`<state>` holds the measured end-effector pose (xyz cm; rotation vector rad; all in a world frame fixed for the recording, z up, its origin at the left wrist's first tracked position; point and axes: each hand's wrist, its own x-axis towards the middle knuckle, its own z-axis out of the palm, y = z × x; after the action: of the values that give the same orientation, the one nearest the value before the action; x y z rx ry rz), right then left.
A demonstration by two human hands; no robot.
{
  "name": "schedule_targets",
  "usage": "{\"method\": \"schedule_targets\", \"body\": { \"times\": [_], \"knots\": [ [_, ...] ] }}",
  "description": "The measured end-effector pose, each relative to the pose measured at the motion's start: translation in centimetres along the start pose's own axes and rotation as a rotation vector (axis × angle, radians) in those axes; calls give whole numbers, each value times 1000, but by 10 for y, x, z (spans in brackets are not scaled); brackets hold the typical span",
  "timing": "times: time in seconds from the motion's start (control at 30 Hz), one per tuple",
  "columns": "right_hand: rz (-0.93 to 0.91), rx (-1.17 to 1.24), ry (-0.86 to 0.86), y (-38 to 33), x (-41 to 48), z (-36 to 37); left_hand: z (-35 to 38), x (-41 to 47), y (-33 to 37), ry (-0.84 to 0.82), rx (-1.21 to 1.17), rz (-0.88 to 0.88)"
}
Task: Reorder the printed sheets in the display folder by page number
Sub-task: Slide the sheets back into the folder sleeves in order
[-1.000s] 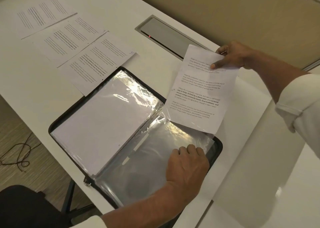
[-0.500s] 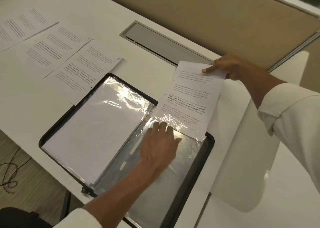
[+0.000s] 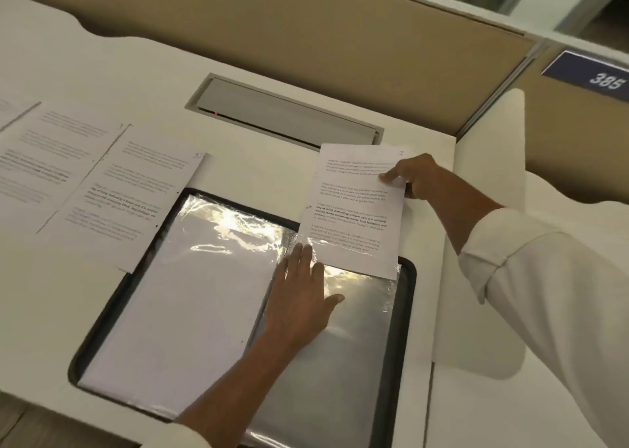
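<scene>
The broad white tabletop [image 3: 143, 73] carries everything, and on its near side the black-edged display folder [image 3: 406, 311] lies open flat, its clear plastic sleeves shining under the light. The left-hand stack of sleeves [image 3: 190, 297] looks filled with pale sheets turned blank side up, while the right-hand clear sleeve [image 3: 347, 355] on top looks empty apart from what is now going in at its far end. To the far left of the folder, several white printed sheets [image 3: 136, 192] lie spread on the tabletop, overlapping one another and the nearest one just beside the folder's corner; I judge these are still waiting to be filed. The single white printed sheet [image 3: 357, 206] in play has only its near edge tucked into the mouth of the right-hand sleeve, most of it still outside. The right hand [image 3: 413, 175] pinches its far right corner between thumb and fingers. The left hand [image 3: 299, 297] lies flat and open on the sleeve, gripping nothing, fingertips at the opening. So the job seems partway through, with this sheet barely started and the loose ones left.
</scene>
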<state>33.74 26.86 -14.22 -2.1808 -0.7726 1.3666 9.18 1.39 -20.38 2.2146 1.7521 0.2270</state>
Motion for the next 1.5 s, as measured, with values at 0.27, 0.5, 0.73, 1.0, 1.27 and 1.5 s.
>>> {"method": "schedule_targets", "body": {
  "times": [0.27,0.5,0.73,1.0,1.27,1.5],
  "knots": [
    [-75,109,225,53,-21,7,-46,88,-51,104,-435,-214],
    [-202,255,362,101,-38,21,-72,170,-62,-208,-445,-321],
    [-307,176,238,126,-41,21,-71,217,-60,-334,-668,-419],
    [-335,179,12,120,-40,6,-60,222,-65,-329,-701,-451],
    [-333,141,-99,121,-41,-8,-59,225,-61,-416,-750,-403],
    [-291,183,45,130,-47,-1,-54,209,-68,-495,-590,-293]
  ]
}}
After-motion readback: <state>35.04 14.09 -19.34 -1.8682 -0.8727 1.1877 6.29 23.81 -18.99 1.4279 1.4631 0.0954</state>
